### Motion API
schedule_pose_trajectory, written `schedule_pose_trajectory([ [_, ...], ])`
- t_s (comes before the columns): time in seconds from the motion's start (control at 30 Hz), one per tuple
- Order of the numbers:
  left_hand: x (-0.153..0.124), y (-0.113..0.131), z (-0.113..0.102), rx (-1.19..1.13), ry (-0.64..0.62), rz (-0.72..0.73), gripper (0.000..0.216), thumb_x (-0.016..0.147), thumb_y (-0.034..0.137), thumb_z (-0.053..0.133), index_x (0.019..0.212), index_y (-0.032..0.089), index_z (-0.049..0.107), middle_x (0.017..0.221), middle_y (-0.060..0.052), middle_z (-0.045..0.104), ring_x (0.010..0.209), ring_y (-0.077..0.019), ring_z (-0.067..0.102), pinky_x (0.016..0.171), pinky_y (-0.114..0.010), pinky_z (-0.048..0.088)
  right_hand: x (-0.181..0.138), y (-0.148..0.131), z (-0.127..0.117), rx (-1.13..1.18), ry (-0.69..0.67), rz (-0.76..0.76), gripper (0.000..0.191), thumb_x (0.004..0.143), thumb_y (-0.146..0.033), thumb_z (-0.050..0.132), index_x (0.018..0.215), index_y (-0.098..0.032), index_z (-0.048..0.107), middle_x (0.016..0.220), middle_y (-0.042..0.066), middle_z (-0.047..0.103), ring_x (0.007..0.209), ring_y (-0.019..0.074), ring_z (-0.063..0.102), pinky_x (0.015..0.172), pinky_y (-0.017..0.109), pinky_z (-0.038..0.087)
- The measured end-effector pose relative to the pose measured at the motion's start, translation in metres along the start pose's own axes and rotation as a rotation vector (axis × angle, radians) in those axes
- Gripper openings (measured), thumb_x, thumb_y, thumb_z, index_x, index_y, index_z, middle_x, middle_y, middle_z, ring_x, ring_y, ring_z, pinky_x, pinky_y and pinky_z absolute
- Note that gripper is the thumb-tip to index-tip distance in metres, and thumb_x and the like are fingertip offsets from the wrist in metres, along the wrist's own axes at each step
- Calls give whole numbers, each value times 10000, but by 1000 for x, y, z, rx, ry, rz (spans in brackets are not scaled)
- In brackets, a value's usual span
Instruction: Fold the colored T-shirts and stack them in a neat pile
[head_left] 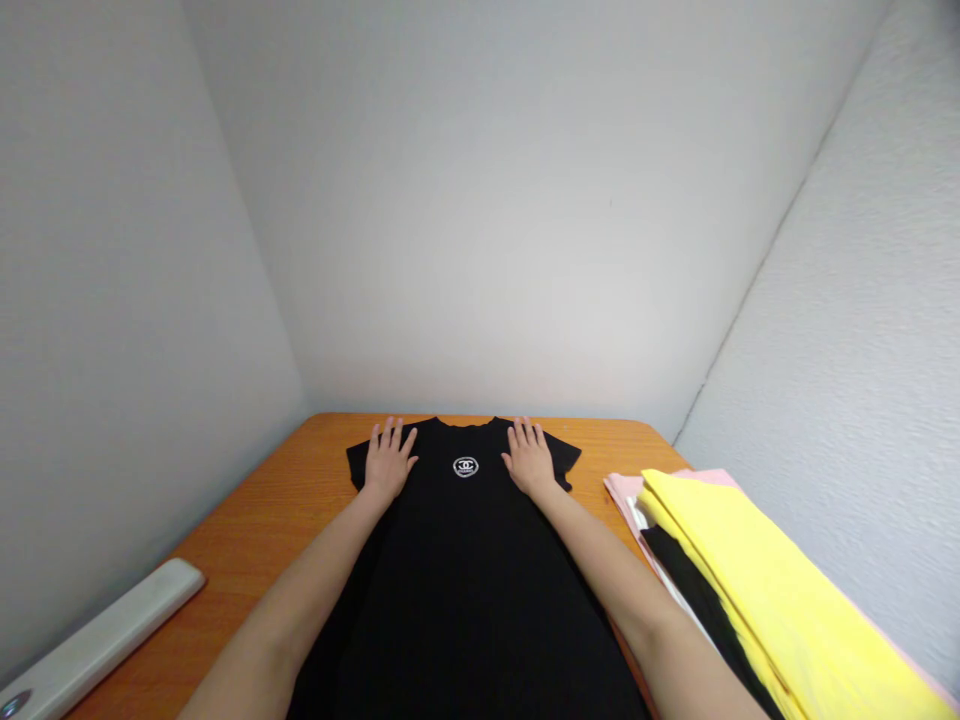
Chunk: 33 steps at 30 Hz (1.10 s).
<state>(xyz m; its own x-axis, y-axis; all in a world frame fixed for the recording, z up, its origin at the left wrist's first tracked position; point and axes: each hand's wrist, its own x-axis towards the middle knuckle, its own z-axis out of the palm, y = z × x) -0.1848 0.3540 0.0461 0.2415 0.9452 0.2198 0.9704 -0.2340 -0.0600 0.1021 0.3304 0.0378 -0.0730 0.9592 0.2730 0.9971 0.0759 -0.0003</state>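
A black T-shirt (469,580) lies spread out on the wooden table, its neckline toward the far edge. A round white logo (466,467) is printed on its chest. My left hand (388,462) rests flat near the left shoulder and sleeve, fingers spread. On the other side, my right hand (529,460) lies flat by the right shoulder, its fingers also apart. Neither hand grips the cloth. The shirt's lower end runs out of view at the bottom.
Folded clothes are stacked at the right, with a yellow garment (780,590) on top and black, white and pink cloth beneath. A long white object (105,635) lies at the left edge of the wooden table (277,510). Walls (480,220) enclose the back and both sides.
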Motion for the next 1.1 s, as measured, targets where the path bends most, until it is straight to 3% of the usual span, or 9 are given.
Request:
schedule_pose_trajectory([
  [0.07, -15, 26, -8, -2, 25, 69, 572, 979, 413, 305, 1508, 197, 297, 1613, -73, 99, 1488, -234, -23, 1185, -477, -45, -19, -22, -7, 50, 3, -50, 686, 959, -499, 336, 1484, -57, 331, 1581, 148, 161, 1472, 266, 31, 1179, 454, 6],
  [0.2, -65, 76, -11, -43, -8, 147, 602, 989, 477, 193, 1499, 183, 319, 1595, -82, 189, 1485, -243, 95, 1185, -507, 85, -76, -60, -8, 211, -77, -111, 756, 960, -591, 248, 1493, -59, 312, 1571, 150, 197, 1465, 282, 100, 1178, 443, 100],
  [0.3, -101, 90, -11, -117, -115, 165, 643, 980, 520, 169, 1500, 171, 315, 1587, -86, 204, 1478, -261, 132, 1169, -530, 151, -116, -66, -13, 256, -120, -169, 765, 960, -606, 218, 1500, -71, 301, 1575, 137, 181, 1465, 276, 105, 1179, 436, 111],
  [0.4, -125, 76, -13, -152, -187, 132, 687, 965, 575, 157, 1517, 180, 265, 1592, -80, 171, 1478, -267, 122, 1168, -538, 152, -147, -49, -24, 240, -150, -146, 797, 949, -630, 230, 1506, -62, 279, 1576, 143, 164, 1465, 282, 99, 1181, 441, 104],
  [0.5, -145, 44, -11, -136, -228, 23, 741, 947, 620, 162, 1528, 163, 215, 1597, -89, 134, 1480, -271, 96, 1173, -526, 152, -177, -20, -34, 203, -184, -74, 832, 941, -657, 222, 1515, -55, 246, 1580, 145, 143, 1465, 292, 84, 1182, 447, 98],
  [0.67, -173, 6, -1, -68, -106, -23, 753, 954, 600, 174, 1508, 98, 273, 1581, -130, 210, 1473, -266, 149, 1186, -458, 158, -230, 11, -45, 165, -173, -46, 837, 939, -681, 179, 1527, -88, 216, 1588, 116, 118, 1470, 263, 52, 1187, 452, 66],
  [0.8, -178, 7, -2, -67, -91, -16, 741, 957, 586, 179, 1501, 96, 294, 1576, -134, 233, 1469, -268, 168, 1184, -447, 164, -245, 10, -51, 144, -154, -36, 814, 950, -661, 177, 1523, -87, 232, 1584, 121, 141, 1471, 257, 60, 1187, 453, 38],
  [1.1, -178, 10, -7, -81, -95, -25, 729, 955, 577, 184, 1500, 106, 298, 1574, -127, 243, 1466, -255, 186, 1177, -437, 176, -242, 8, -51, 130, -169, -22, 806, 948, -654, 206, 1525, -92, 226, 1583, 127, 150, 1469, 267, 73, 1181, 471, 45],
])
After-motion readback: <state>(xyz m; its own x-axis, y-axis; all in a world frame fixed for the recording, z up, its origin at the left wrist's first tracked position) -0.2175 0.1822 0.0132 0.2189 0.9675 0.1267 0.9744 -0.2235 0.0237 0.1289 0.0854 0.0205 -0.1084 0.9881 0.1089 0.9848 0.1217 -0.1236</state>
